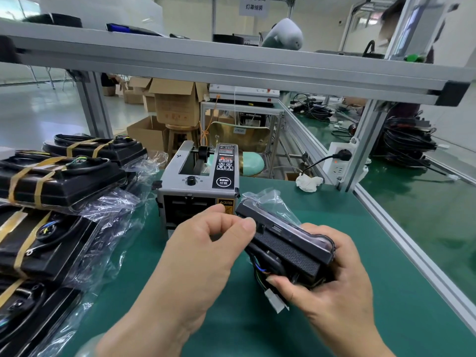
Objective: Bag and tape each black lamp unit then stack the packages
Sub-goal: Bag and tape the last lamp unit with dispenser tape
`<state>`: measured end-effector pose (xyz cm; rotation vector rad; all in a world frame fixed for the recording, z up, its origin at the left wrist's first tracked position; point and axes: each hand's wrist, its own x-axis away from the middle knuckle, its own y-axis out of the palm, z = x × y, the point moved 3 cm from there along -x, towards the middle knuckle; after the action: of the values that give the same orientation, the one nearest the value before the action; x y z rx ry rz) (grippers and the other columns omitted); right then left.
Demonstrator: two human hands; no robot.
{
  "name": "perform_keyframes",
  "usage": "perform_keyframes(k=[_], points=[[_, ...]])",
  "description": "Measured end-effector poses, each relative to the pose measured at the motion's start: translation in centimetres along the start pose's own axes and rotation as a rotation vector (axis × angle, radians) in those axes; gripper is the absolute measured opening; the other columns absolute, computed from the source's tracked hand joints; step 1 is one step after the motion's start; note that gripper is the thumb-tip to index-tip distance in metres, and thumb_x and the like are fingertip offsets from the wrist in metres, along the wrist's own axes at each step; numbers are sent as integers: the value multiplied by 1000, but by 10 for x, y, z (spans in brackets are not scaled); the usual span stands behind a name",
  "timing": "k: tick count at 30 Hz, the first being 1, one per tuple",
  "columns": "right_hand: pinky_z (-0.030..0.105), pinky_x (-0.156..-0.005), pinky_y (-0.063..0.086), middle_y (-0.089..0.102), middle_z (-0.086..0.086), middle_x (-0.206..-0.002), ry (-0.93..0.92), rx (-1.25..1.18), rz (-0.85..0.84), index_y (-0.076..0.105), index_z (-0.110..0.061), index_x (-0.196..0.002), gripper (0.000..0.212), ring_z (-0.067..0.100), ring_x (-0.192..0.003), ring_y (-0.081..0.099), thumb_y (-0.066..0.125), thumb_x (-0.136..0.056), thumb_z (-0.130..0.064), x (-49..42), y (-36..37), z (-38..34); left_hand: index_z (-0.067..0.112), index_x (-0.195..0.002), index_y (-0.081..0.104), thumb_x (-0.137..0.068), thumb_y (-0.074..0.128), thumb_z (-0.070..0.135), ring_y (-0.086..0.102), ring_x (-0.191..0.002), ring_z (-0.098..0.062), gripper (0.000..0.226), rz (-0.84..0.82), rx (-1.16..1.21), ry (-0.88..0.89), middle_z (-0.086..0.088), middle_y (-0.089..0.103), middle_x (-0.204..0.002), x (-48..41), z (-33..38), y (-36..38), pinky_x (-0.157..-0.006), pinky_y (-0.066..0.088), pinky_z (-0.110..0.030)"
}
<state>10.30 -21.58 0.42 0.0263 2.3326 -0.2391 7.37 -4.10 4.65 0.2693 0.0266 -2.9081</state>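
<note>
Two hands meet at lower centre. The right hand [332, 287] curls round the lower-right end of the black lamp unit [286, 243], held above the mat in its clear bag [270, 199]. The unit's long axis runs upper left to lower right. The left hand [206, 243], nearer the tape dispenser [198, 184] just behind it, has its thumb and forefinger pinched at the unit's upper-left end; I cannot tell if they hold tape.

**Bright, flat light, with a fisheye bend up top**

Bright, even light everywhere, and the window [15, 7] at top left is blown nearly white. Glare sparks off the plastic bags [116, 202] and sheens the floor [38, 112]. Only faint, soft shadows lie under the left hand [206, 240] and right hand [334, 279] on the green mat [231, 325]. The lamp unit [286, 243] is crisp. The shelf beam [231, 65] bows, the corners smear, and the far background goes soft.
</note>
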Motion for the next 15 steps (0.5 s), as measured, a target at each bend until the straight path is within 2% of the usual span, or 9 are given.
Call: perform_keyframes(k=[2, 5, 6, 8, 9, 11, 15], points=[[22, -81, 53, 64, -16, -109, 13, -12, -11, 54, -40, -111, 67, 9, -92, 66, 85, -52, -35, 0, 1, 0, 21, -66, 74, -75, 73, 44, 36, -121, 22, 26, -21, -18, -3, 15, 73, -95, -3, 0, 3, -108, 26, -28], [19, -81, 52, 64, -16, -110, -3, -9, -19, 54, -39, -112, 67, 9, -92, 66, 85, -53, -34, 0, 1, -1, 18, -66, 74, -77, 67, 34, 38, -117, 23, 21, -63, -26, -13, 13, 74, -91, -5, 1, 8, -102, 28, -20], [18, -81, 51, 64, -16, -110, -10, -7, -19, 54, -38, -112, 67, 9, -93, 66, 85, -53, -33, 0, 1, -1, 16, -65, 73, -79, 66, 30, 42, -111, 25, 21, -79, -21, -15, 12, 74, -89, -5, 2, 10, -97, 31, -13], [16, -81, 50, 63, -16, -111, -22, -2, -21, 53, -38, -112, 67, 9, -94, 66, 85, -54, -33, 0, 1, -2, 10, -64, 72, -81, 67, 22, 55, -87, 23, 22, -98, 3, -9, 5, 75, -85, -4, 4, 14, -76, 37, 0], [15, -81, 50, 63, -17, -111, -23, 0, -21, 53, -38, -112, 67, 9, -94, 66, 85, -54, -33, 0, 2, -2, 8, -64, 72, -81, 67, 21, 59, -77, 16, 21, -96, 13, -9, 2, 74, -82, -3, 5, 16, -68, 40, 0], [17, -81, 50, 63, -16, -111, -21, -2, -18, 53, -39, -112, 67, 9, -94, 66, 85, -53, -33, 0, 2, -2, 10, -66, 71, -77, 67, 25, 63, -69, 3, 19, -82, 17, -12, 1, 73, -79, -2, 4, 17, -66, 44, -6], [16, -80, 50, 63, -17, -109, -25, -10, -21, 53, -39, -112, 67, 8, -92, 65, 85, -54, -32, 1, 2, -2, 11, -64, 71, -78, 67, 23, 61, -65, 3, 19, -48, 23, -6, 6, 71, -71, -3, 2, 18, -64, 44, -5]])
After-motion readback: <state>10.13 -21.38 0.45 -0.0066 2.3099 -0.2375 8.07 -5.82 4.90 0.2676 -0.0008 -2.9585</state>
